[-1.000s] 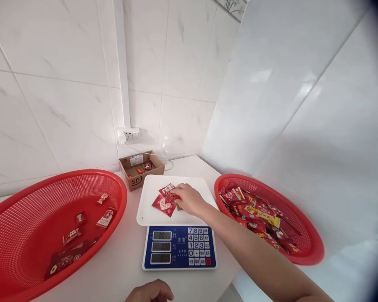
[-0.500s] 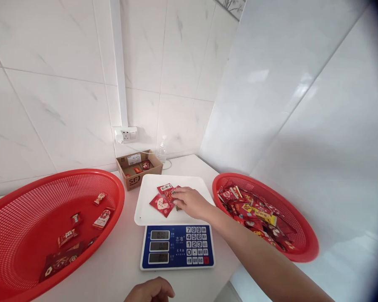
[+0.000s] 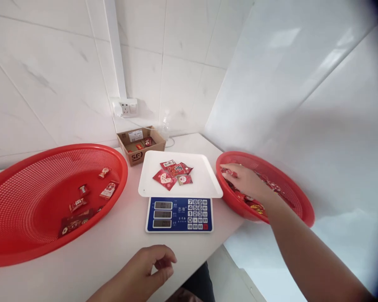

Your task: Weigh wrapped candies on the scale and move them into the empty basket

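Note:
My right hand (image 3: 244,180) reaches into the right red basket (image 3: 305,212), its fingers and thumb around a small red snack packet (image 3: 229,172). More wrapped snacks (image 3: 257,207) lie under and beside it, partly hidden by the hand and forearm. My left hand (image 3: 156,266) hovers over the table's front edge, fingers loosely curled and apart from the thumb, holding nothing. Beyond it stands a blue and white weighing scale (image 3: 180,214). On its white tray (image 3: 204,178) lies a small pile of red packets (image 3: 176,169), one with a pale heart.
A large red basket (image 3: 59,153) on the left holds several scattered packets. Behind the scale are a cardboard box (image 3: 140,156) with a few sweets, a clear plastic bottle (image 3: 165,126) and a wall socket (image 3: 126,108). Tiled walls close off the back and right.
My right hand has left the packets on the scale tray and moved right into the right basket. My left hand shows more fully. The view has tilted down.

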{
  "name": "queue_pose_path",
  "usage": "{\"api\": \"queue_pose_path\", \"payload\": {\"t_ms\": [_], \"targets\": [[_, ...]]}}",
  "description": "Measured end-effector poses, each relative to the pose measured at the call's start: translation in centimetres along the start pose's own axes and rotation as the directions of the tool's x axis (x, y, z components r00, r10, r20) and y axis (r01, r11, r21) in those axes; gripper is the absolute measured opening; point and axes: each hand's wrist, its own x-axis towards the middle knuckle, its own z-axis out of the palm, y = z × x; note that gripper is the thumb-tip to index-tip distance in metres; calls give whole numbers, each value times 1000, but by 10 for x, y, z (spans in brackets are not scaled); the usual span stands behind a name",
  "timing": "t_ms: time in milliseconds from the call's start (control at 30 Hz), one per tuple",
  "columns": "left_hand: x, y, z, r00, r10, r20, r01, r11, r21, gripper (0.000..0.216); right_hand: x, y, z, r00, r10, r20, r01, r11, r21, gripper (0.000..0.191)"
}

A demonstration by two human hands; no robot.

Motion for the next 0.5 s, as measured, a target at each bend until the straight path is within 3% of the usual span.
{"api": "queue_pose_path", "payload": {"t_ms": [200,500], "targets": [[-2,6,1,998,2,69,-3,1000,13,22,-23,39,-4,966,233,114,-220,969,-114,40],[1,7,5,996,-31,88,25,998,64,23,-31,59,4,952,191,239,-150,972,-181,44]]}}
